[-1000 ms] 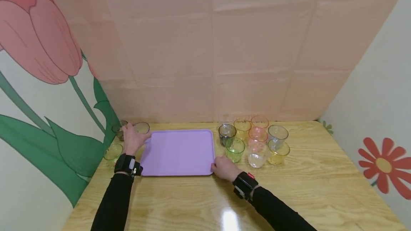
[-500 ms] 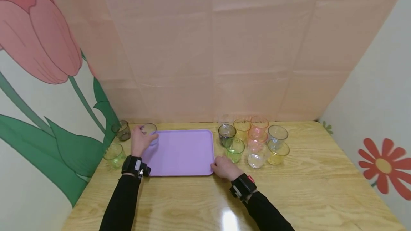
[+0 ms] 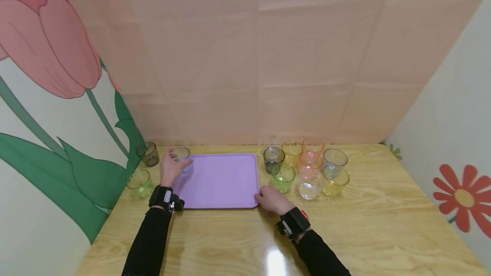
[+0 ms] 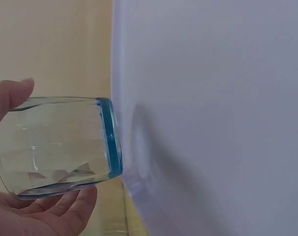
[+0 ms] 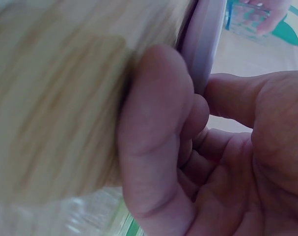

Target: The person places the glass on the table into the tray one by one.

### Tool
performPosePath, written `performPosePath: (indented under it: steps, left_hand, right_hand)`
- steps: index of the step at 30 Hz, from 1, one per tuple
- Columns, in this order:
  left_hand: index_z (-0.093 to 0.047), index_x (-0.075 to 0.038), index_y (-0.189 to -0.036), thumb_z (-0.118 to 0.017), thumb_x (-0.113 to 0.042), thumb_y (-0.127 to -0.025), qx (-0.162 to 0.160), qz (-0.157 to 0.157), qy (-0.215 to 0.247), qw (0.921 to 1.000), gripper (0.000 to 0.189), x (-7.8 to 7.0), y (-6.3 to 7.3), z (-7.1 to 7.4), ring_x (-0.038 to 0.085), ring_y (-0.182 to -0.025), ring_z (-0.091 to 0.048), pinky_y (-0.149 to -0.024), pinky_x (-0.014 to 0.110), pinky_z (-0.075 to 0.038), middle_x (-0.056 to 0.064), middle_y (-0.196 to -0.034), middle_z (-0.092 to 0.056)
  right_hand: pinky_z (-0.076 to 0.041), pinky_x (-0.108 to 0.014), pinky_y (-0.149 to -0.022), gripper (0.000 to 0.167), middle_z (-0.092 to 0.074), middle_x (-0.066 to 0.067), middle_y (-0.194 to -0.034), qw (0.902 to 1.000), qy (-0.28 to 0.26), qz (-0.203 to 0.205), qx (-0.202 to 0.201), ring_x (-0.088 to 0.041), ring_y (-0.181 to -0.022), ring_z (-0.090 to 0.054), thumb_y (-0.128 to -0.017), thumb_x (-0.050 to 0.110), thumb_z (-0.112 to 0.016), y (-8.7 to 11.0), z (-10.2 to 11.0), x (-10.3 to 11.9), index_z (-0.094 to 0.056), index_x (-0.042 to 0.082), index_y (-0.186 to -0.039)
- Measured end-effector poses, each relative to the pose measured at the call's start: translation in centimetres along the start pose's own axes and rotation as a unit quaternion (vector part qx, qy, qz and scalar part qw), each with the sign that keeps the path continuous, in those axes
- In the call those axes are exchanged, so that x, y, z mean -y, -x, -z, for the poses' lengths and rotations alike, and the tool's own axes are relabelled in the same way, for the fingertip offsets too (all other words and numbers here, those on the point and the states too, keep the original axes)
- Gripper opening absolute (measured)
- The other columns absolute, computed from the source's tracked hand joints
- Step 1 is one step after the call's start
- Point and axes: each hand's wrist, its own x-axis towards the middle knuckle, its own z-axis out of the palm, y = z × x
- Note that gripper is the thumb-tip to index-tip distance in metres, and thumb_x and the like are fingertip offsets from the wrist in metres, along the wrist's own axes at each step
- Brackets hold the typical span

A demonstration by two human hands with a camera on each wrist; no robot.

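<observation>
My left hand (image 3: 171,169) grips a clear, faintly blue drinking glass (image 4: 60,142), thumb on one side and fingers on the other. A blue band rings the glass's base, which is right at the tray surface in the left wrist view. From the head, the glass overlaps the back left corner of a flat purple tray (image 3: 220,182). At the tray's front right corner, my right hand (image 3: 274,200) pinches the rim between thumb and index finger. The right wrist view shows that index finger (image 5: 156,113) along the tray's underside, by the wooden table.
A dark grey glass (image 3: 149,156) and a green glass (image 3: 141,186) stand left of the tray. Close to its right side is a cluster of several coloured glasses, among them a green one (image 3: 283,180) and a yellow one (image 3: 335,184). A papered wall (image 3: 230,76) rises behind the table.
My left hand has moved right with the blue-tinted glass, from beside the tray to its back left corner. The right hand has kept its hold on the tray's corner.
</observation>
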Motion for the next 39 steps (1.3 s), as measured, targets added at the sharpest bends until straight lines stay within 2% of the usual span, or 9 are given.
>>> performPosePath:
  steps: [2,5,11,23,30,34,39]
  left_hand:
    - [-0.029,0.007,-0.151,-0.085,-0.024,-0.081,0.001,0.013,0.003,0.9999,0.095,0.1,0.0,-0.2,0.046,-0.125,-0.050,-0.103,0.055,-0.044,0.033,-0.141,-0.046]
    - [-0.033,0.009,-0.147,-0.085,-0.026,-0.081,-0.004,0.022,-0.009,0.9997,0.091,0.2,-0.1,-0.4,0.046,-0.127,-0.050,-0.104,0.054,-0.043,0.032,-0.140,-0.047]
    - [-0.041,0.009,-0.142,-0.086,-0.024,-0.079,-0.003,0.013,-0.032,0.9994,0.084,0.3,-0.6,-0.5,0.045,-0.125,-0.052,-0.104,0.053,-0.043,0.032,-0.137,-0.050]
    - [-0.031,0.010,-0.146,-0.084,-0.018,-0.080,0.005,0.022,-0.017,0.9996,0.089,0.7,-1.6,-0.7,0.048,-0.126,-0.049,-0.104,0.055,-0.042,0.035,-0.138,-0.047]
    - [-0.036,0.013,-0.142,-0.084,-0.014,-0.079,-0.005,0.003,-0.011,0.9999,0.084,0.8,-1.9,-1.1,0.048,-0.127,-0.048,-0.107,0.053,-0.040,0.036,-0.137,-0.048]
    - [-0.034,0.011,-0.144,-0.083,-0.009,-0.078,0.003,-0.001,-0.002,1.0000,0.085,0.9,-2.0,-1.3,0.048,-0.128,-0.047,-0.108,0.054,-0.039,0.036,-0.139,-0.046]
    - [-0.031,0.008,-0.147,-0.082,-0.003,-0.078,0.017,0.006,-0.012,0.9998,0.087,0.9,-2.1,-1.5,0.048,-0.131,-0.045,-0.109,0.054,-0.038,0.035,-0.144,-0.044]
  right_hand:
    - [-0.039,-0.026,-0.040,0.033,-0.049,-0.001,-0.055,1.0000,-0.001,0.000,-0.003,-0.013,-0.041,-0.047,-0.098,0.013,-0.060,0.1,0.1,0.0,-0.052,0.010,-0.065]
    - [-0.038,-0.026,-0.040,0.034,-0.048,0.000,-0.054,0.9999,0.007,0.006,-0.006,-0.012,-0.040,-0.047,-0.097,0.012,-0.060,0.2,0.1,0.1,-0.052,0.010,-0.064]
    - [-0.036,-0.025,-0.040,0.036,-0.048,0.000,-0.053,0.9999,0.009,0.007,-0.006,-0.012,-0.040,-0.047,-0.097,0.012,-0.060,0.2,0.3,0.3,-0.050,0.011,-0.062]
    - [-0.038,-0.026,-0.039,0.036,-0.045,0.003,-0.052,0.9997,0.015,0.020,-0.006,-0.011,-0.039,-0.046,-0.096,0.012,-0.059,0.0,0.1,0.0,-0.048,0.013,-0.061]
    - [-0.038,-0.025,-0.041,0.033,-0.047,0.001,-0.054,0.9998,0.018,0.008,-0.002,-0.012,-0.042,-0.047,-0.096,0.011,-0.060,0.0,0.2,0.4,-0.055,0.010,-0.063]
    - [-0.039,-0.025,-0.041,0.030,-0.048,0.001,-0.054,0.9997,0.022,0.011,-0.007,-0.012,-0.042,-0.048,-0.094,0.010,-0.062,0.1,0.2,0.3,-0.058,0.009,-0.064]
    - [-0.039,-0.025,-0.041,0.028,-0.049,0.001,-0.056,0.9998,0.019,-0.005,0.003,-0.012,-0.043,-0.048,-0.095,0.011,-0.062,0.2,0.1,0.3,-0.061,0.008,-0.067]
